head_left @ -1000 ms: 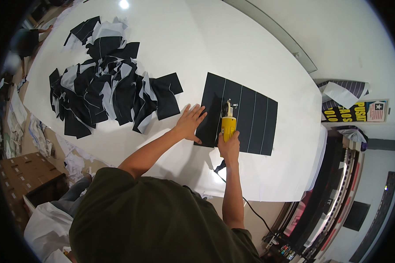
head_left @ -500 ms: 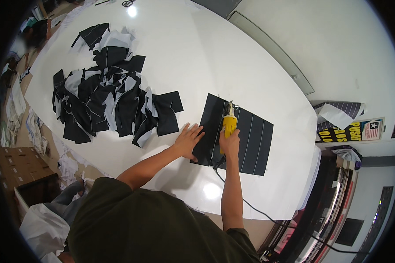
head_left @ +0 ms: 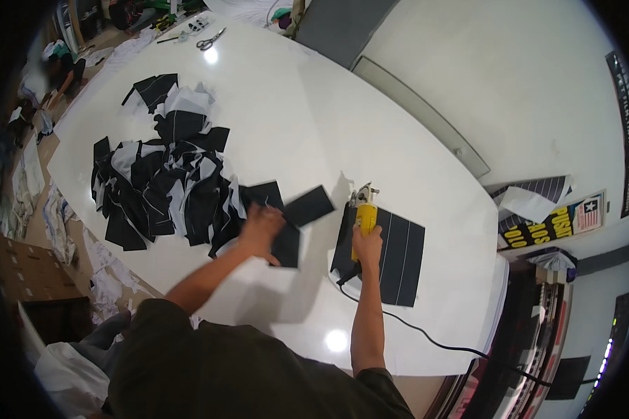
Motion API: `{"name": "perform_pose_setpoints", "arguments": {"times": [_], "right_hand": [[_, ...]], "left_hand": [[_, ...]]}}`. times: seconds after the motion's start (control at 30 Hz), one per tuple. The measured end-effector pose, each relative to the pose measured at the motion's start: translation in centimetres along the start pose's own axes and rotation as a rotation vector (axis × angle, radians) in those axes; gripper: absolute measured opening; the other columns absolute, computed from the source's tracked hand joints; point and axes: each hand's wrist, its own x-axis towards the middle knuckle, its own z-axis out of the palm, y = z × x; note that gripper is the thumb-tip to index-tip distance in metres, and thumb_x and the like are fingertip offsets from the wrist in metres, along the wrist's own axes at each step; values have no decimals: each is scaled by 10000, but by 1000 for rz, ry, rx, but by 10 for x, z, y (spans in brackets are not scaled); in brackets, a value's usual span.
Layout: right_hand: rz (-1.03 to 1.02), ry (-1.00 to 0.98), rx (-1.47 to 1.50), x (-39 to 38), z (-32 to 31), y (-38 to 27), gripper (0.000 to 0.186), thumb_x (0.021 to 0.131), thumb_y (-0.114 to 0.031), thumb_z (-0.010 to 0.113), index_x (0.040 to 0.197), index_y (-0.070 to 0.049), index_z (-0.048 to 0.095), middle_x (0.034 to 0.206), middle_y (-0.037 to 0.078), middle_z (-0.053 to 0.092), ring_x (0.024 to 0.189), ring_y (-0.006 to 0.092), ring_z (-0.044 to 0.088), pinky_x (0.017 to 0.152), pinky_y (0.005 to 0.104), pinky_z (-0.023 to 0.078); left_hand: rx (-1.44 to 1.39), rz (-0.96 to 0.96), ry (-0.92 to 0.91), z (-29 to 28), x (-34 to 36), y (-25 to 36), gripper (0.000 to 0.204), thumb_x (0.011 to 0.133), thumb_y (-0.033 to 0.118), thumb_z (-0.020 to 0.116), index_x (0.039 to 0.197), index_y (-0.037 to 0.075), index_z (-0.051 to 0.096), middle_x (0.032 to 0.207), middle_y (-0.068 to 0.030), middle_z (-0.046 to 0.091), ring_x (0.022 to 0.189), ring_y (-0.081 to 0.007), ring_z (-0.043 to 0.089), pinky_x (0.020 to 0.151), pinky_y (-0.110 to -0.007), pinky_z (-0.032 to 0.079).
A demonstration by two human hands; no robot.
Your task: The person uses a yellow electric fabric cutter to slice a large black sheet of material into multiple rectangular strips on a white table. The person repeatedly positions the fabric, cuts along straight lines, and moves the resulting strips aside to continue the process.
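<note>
My right hand (head_left: 367,246) grips the yellow body of a corded electric cloth cutter (head_left: 365,222). Its metal head is at the far edge of a black fabric sheet (head_left: 397,253) marked with thin white lines. Over on the left, my left hand (head_left: 261,230) lies on black fabric at the right side of a heap of cut black and white pieces (head_left: 164,174). Its thumb stands apart from the fingers, which are slightly blurred. A cut black strip (head_left: 310,205) sticks out to the right of that hand, and another black piece (head_left: 285,246) lies beside the thumb.
The white table (head_left: 286,119) carries scissors (head_left: 210,40) near its far end. A black power cord (head_left: 433,341) trails off to the lower right. Cloth scraps (head_left: 63,223) and a brown carton (head_left: 38,269) are on the floor at left, where another person (head_left: 66,73) is present.
My left hand has moved left off the sheet to the heap, and cut black pieces now lie beside it. The cutter has moved slightly relative to the sheet, to its far edge. The view has shifted.
</note>
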Motion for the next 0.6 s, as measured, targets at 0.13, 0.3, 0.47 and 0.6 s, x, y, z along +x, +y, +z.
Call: {"name": "perform_pose_setpoints", "arguments": {"times": [0.13,0.3,0.47,0.6], "right_hand": [[32,6,157,-99,-40,46,535,942,-367,705,1175,64,490,1000,374,698,966,539,707,833,542,572],[167,-2,85,-210,-67,114,529,936,-301,734,1217,75,490,1003,363,701,954,541,702,824,542,567],[292,42,83,-287,-83,159,545,932,-304,728,1242,84,502,999,366,699,956,540,701,824,545,564],[348,110,111,-325,-85,184,539,933,-282,730,1246,89,495,970,364,699,917,532,709,792,539,565]], "left_hand": [[499,-469,-312,-43,-18,-31,702,941,470,641,1474,18,569,1611,-193,450,1556,-454,253,1227,-730,67],[137,-81,-210,-13,66,84,544,1023,324,567,1466,9,559,1627,-223,415,1539,-455,305,1250,-675,130],[-132,221,-8,44,92,175,713,995,475,618,1532,26,480,1662,-190,366,1565,-379,281,1271,-620,151],[73,447,-52,39,38,204,782,962,530,654,1543,38,474,1672,-183,346,1581,-366,245,1270,-634,143]]}}
